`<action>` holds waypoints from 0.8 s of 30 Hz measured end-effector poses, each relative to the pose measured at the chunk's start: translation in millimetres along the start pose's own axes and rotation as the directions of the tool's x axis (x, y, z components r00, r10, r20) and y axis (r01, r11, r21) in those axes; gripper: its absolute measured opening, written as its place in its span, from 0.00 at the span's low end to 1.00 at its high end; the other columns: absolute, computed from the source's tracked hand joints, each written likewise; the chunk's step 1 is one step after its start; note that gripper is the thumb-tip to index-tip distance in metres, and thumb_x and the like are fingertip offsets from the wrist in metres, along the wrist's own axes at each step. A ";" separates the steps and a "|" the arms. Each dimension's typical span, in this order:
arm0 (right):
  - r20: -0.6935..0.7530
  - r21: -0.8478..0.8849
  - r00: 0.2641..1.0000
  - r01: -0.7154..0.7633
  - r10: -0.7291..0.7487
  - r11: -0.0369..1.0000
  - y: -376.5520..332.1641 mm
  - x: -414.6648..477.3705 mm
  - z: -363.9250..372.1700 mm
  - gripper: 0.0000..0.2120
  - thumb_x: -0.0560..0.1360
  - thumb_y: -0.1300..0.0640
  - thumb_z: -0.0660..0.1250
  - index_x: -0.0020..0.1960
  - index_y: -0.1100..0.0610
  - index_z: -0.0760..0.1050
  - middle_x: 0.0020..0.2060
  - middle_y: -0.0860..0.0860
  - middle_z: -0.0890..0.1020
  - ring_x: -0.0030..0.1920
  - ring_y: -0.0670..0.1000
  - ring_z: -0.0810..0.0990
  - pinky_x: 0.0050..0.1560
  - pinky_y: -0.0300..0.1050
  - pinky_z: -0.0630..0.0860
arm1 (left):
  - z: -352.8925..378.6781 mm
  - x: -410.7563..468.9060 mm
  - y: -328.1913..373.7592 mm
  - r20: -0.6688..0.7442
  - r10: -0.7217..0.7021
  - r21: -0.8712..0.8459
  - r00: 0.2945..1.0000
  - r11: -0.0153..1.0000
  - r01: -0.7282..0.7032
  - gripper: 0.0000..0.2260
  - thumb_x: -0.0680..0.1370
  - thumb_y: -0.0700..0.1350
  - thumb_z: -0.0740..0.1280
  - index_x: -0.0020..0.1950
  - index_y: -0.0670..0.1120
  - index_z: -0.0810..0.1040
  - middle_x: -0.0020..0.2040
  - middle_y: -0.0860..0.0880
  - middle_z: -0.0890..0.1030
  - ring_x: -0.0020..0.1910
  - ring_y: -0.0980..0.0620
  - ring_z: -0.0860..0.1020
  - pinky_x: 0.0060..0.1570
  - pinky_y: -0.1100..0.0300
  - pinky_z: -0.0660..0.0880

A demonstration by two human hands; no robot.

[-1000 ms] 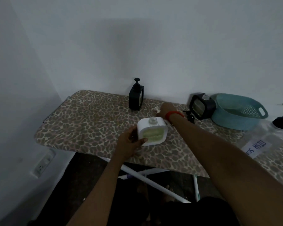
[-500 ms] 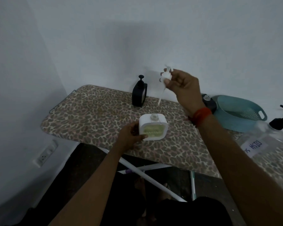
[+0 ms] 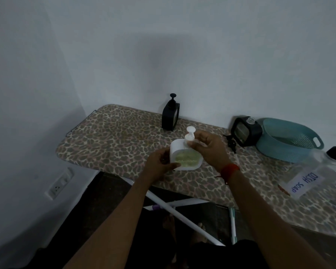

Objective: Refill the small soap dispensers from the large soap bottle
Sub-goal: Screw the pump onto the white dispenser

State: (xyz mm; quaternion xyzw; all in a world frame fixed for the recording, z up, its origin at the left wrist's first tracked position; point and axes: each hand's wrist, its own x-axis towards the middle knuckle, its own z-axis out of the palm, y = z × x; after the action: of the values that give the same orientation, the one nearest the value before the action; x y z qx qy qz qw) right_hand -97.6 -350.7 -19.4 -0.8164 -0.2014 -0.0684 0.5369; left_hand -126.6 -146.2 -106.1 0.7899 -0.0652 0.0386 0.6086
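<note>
A small white soap dispenser (image 3: 185, 158) with greenish soap inside stands on the leopard-print board (image 3: 113, 144). My left hand (image 3: 159, 166) grips its left side. My right hand (image 3: 209, 150) holds the white pump head (image 3: 190, 135) at the dispenser's neck, the pump sitting upright in the opening. The large clear bottle labelled DISH SOAP (image 3: 308, 177), with a black pump, lies tilted at the right edge. One black dispenser (image 3: 170, 115) stands by the wall. Another black dispenser (image 3: 244, 131) leans without its pump.
A teal colander (image 3: 287, 140) sits at the back right, touching the leaning black dispenser. A loose black pump (image 3: 230, 144) lies beside that dispenser. The board's left end is rounded; white legs (image 3: 182, 212) cross beneath it. A wall socket (image 3: 58, 183) is low on the left.
My right hand picked the white pump up from the board, lifted it high, then brought it down into the white dispenser's neck. My left hand kept hold of the dispenser.
</note>
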 end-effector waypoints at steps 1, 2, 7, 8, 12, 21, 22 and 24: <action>0.007 0.001 1.000 -0.006 0.006 1.000 4.0 -2.7 0.4 0.13 0.73 0.61 0.75 0.57 0.61 0.82 0.53 0.52 0.85 0.53 0.47 0.83 0.53 0.41 0.77 | 0.1 -0.1 -0.1 -0.002 -0.002 -0.005 1.000 1.000 0.002 0.22 0.70 0.44 0.79 0.56 0.65 0.77 0.48 0.67 0.83 0.50 0.64 0.82 0.46 0.70 0.78; 0.006 0.018 1.000 -0.021 0.021 1.000 6.8 -4.4 0.8 0.13 0.72 0.60 0.76 0.57 0.61 0.82 0.52 0.51 0.85 0.52 0.46 0.83 0.53 0.40 0.77 | 0.3 -0.2 -0.1 -0.004 -0.001 -0.009 1.000 1.000 0.001 0.23 0.70 0.45 0.79 0.56 0.66 0.77 0.49 0.67 0.83 0.50 0.63 0.82 0.46 0.70 0.78; -0.080 -0.025 0.994 -0.071 0.068 0.997 5.7 3.8 10.5 0.19 0.65 0.56 0.82 0.50 0.61 0.79 0.42 0.51 0.82 0.41 0.47 0.79 0.42 0.38 0.75 | 0.4 -1.2 1.8 -0.004 0.023 -0.005 1.000 1.000 -0.023 0.22 0.70 0.45 0.79 0.55 0.68 0.77 0.49 0.68 0.83 0.50 0.65 0.82 0.46 0.72 0.77; -0.086 -0.070 0.995 -0.062 0.055 0.996 3.9 6.2 13.3 0.21 0.63 0.55 0.83 0.49 0.61 0.77 0.40 0.51 0.78 0.38 0.46 0.74 0.38 0.36 0.71 | 0.5 -1.2 2.0 -0.004 0.024 -0.001 1.000 1.000 -0.024 0.22 0.70 0.45 0.79 0.55 0.68 0.77 0.49 0.68 0.83 0.50 0.65 0.82 0.46 0.71 0.77; -0.003 0.015 0.998 -0.056 0.056 0.998 0.5 7.5 11.5 0.22 0.68 0.57 0.80 0.58 0.57 0.77 0.50 0.49 0.81 0.48 0.43 0.79 0.51 0.38 0.77 | 1.2 -0.7 -0.4 -0.011 0.020 -0.012 1.000 1.000 -0.020 0.21 0.70 0.45 0.79 0.58 0.62 0.78 0.49 0.66 0.83 0.51 0.63 0.82 0.47 0.70 0.77; -0.091 -0.186 0.994 -0.082 0.066 0.979 -4.7 9.8 17.2 0.16 0.66 0.53 0.81 0.47 0.62 0.81 0.43 0.59 0.80 0.44 0.55 0.78 0.42 0.37 0.70 | 2.5 1.4 -6.6 -0.021 0.009 -0.026 1.000 1.000 -0.009 0.27 0.69 0.44 0.79 0.67 0.48 0.78 0.55 0.56 0.84 0.53 0.60 0.83 0.51 0.66 0.79; -0.121 -0.235 0.991 -0.080 0.052 0.969 -6.6 10.2 25.3 0.18 0.66 0.52 0.81 0.47 0.64 0.80 0.41 0.60 0.79 0.42 0.55 0.76 0.39 0.33 0.67 | 2.2 1.6 -7.1 -0.020 0.010 -0.017 1.000 1.000 -0.010 0.26 0.69 0.44 0.79 0.66 0.49 0.78 0.55 0.56 0.84 0.53 0.60 0.83 0.53 0.64 0.79; -0.135 -0.249 0.990 -0.065 0.032 0.966 -7.9 11.3 35.5 0.21 0.66 0.52 0.81 0.47 0.67 0.78 0.41 0.60 0.76 0.41 0.51 0.72 0.39 0.31 0.66 | 1.6 1.5 -6.5 -0.017 0.005 -0.017 1.000 1.000 -0.006 0.25 0.69 0.44 0.79 0.65 0.52 0.79 0.53 0.59 0.84 0.53 0.60 0.83 0.53 0.63 0.79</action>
State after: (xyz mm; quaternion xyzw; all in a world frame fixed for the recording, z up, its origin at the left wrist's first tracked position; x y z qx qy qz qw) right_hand -94.2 -312.9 -23.7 -0.8767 -0.1358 -0.1332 0.4419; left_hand -124.2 -146.2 -112.5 0.7842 -0.0625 0.0464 0.6156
